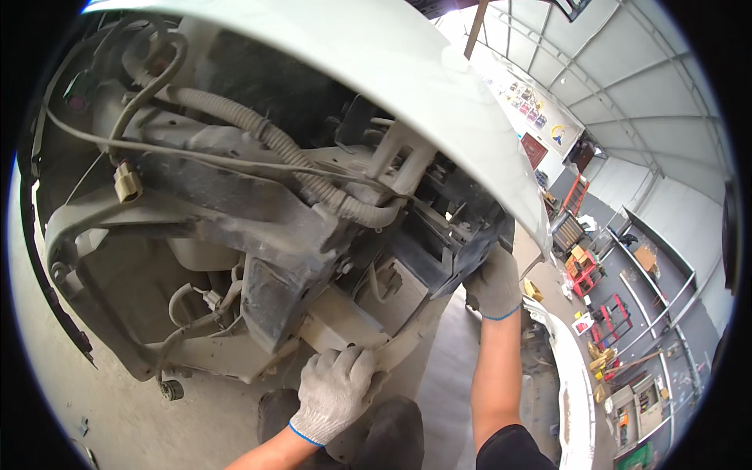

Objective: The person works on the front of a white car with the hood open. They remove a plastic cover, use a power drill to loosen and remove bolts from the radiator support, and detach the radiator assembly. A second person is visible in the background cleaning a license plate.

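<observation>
The exposed front corner of a vehicle fills the view, with a pale body panel point(352, 43) above dusty metal framing, a corrugated hose point(305, 176) and a dangling connector point(127, 182). Low in the centre, my left hand point(333, 392), in a grey knit glove, has its fingers curled over the edge of a pale metal beam point(341, 321). My right hand point(493, 282), gloved alike, reaches up at the right against a black bracket point(419, 262); its fingertips are hidden there. My knees show beneath my left arm.
A detached white bumper point(573, 368) lies at my right. Beyond it are a red cart point(583, 274), an open toolbox point(634, 415), boxes and metal framework point(689, 278) under a white roof. Concrete floor point(102, 403) shows at lower left.
</observation>
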Demonstrator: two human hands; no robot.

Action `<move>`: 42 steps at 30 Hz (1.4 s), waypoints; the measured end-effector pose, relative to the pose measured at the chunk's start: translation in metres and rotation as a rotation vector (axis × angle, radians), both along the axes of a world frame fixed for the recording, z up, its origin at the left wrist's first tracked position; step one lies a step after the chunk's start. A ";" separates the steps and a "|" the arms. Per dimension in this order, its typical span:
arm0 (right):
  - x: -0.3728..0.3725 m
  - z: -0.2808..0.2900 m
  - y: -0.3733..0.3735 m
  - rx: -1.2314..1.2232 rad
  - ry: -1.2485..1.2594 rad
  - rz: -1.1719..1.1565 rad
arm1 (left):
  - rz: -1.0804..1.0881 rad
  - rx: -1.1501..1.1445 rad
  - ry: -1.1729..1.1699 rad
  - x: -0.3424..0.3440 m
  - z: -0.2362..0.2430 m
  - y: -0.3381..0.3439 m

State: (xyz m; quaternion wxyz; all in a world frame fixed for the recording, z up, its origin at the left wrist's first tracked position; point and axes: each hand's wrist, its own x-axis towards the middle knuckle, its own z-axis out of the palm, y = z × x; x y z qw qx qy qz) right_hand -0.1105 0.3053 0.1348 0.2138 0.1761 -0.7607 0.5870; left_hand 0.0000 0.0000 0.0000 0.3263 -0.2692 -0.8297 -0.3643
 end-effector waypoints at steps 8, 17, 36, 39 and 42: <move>0.031 0.020 -0.065 -0.409 -0.101 -0.050 | -0.009 -0.067 0.056 -0.003 0.004 0.007; 0.038 0.047 -0.053 -0.267 -0.187 -0.126 | 0.018 -0.309 -0.277 0.001 0.059 0.030; 0.029 0.192 0.051 0.782 -0.039 0.000 | -0.156 1.763 -1.412 -0.045 0.262 0.185; 0.002 0.192 0.065 0.982 0.010 0.171 | -0.380 2.070 -1.340 -0.048 0.244 0.183; -0.007 0.189 0.074 1.169 0.038 0.245 | -0.380 2.148 -1.307 -0.049 0.240 0.190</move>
